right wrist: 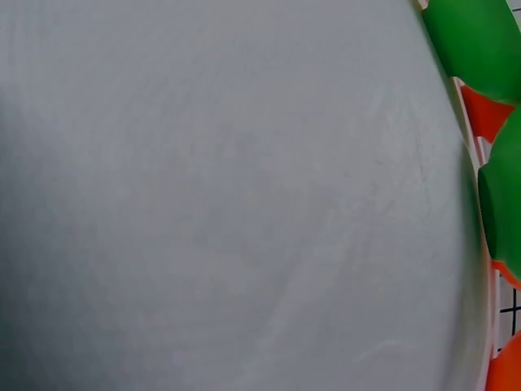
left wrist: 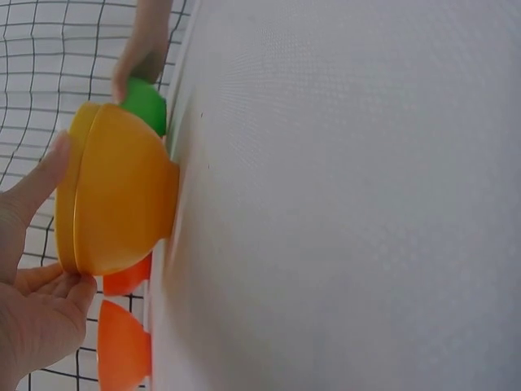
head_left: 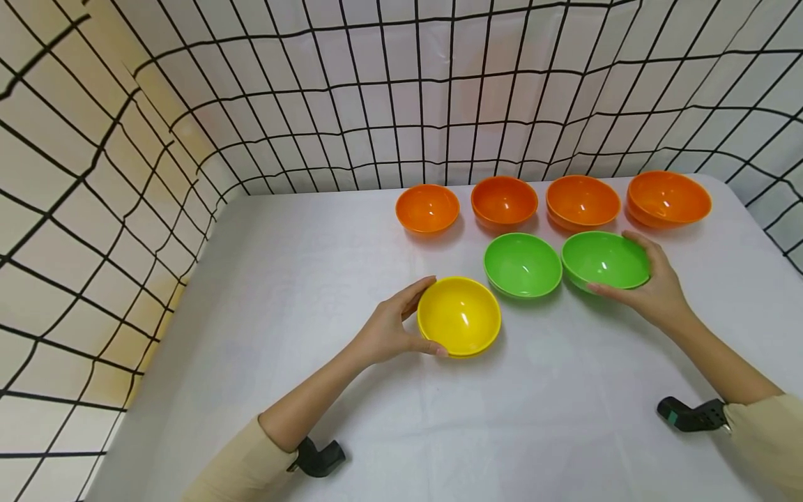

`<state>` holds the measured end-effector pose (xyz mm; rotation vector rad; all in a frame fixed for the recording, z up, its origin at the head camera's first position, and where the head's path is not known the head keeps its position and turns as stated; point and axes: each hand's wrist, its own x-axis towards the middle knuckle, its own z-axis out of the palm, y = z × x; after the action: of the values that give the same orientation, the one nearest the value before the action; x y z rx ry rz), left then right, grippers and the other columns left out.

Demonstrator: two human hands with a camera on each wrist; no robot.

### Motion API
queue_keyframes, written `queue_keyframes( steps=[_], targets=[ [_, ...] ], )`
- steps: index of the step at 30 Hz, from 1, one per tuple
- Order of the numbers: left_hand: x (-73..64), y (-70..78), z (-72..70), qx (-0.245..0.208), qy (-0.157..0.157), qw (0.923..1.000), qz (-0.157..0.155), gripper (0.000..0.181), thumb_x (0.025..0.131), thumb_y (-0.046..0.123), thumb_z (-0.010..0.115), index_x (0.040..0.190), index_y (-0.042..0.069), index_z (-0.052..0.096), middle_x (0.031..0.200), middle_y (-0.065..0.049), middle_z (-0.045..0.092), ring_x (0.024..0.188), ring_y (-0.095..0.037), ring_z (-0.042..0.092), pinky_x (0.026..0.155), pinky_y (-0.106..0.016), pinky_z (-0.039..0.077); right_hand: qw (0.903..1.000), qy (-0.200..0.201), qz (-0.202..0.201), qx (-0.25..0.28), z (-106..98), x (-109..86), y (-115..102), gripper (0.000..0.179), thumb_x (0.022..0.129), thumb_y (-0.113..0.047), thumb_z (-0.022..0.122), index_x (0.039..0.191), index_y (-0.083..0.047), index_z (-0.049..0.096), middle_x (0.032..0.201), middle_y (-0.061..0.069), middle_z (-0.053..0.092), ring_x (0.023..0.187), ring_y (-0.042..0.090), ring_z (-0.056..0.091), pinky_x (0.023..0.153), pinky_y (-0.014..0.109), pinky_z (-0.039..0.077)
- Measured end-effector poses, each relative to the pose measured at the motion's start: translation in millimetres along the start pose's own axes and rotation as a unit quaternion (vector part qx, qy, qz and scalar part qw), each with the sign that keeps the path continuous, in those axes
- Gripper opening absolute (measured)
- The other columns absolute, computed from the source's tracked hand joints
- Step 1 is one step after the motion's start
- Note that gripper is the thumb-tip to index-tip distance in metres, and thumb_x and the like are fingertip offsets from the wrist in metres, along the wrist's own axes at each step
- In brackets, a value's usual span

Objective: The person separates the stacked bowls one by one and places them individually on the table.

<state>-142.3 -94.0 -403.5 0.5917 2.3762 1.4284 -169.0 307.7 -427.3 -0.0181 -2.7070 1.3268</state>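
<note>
My left hand (head_left: 392, 328) holds a yellow bowl (head_left: 460, 315) by its left side, thumb at the near rim and fingers at the far side. In the left wrist view, a line runs round the yellow bowl (left wrist: 122, 191) below its lip, and its foot is close to the table. To the right, my right hand (head_left: 659, 289) grips a green bowl (head_left: 605, 259), its thumb along the near side and fingertips at the far rim. Another green bowl (head_left: 523, 265) stands just left of that one, their rims nearly meeting. The right hand is out of sight in the right wrist view.
Behind the green bowls, a row of orange bowls (head_left: 427, 209) runs rightward to a last orange bowl (head_left: 668, 200) near the table's far right corner. White cloth covers the table (head_left: 282, 279). A black wire grid (head_left: 351, 90) stands along its back and sides.
</note>
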Motion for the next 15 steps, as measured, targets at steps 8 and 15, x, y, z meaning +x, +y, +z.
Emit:
queue_keyframes(
  steps=[8,15],
  targets=[
    [-0.6,-0.9,1.0,-0.004,0.0,1.0,-0.001,0.101,0.06,0.025,0.087,0.144,0.014,0.031,0.145,0.003,0.037,0.132,-0.011,0.036,0.105,-0.03,0.035,1.0,-0.002,0.008,-0.003,-0.2,0.0,2.5,0.097,0.074,-0.02,0.077,0.147,-0.009,0.015,0.149,0.021,0.018,0.133,0.041,0.017,0.106,0.064,0.015],
    [-1.1,-0.4,0.9,-0.011,0.002,0.9999,-0.002,0.101,0.06,0.024,0.086,0.144,0.014,0.031,0.145,0.003,0.037,0.132,-0.011,0.036,0.105,-0.029,0.035,0.9997,-0.007,-0.007,-0.022,-1.1,-2.0,4.5,0.102,0.07,-0.02,0.08,0.147,-0.01,0.015,0.145,0.025,0.02,0.129,0.045,0.02,0.102,0.068,0.017]
  ],
)
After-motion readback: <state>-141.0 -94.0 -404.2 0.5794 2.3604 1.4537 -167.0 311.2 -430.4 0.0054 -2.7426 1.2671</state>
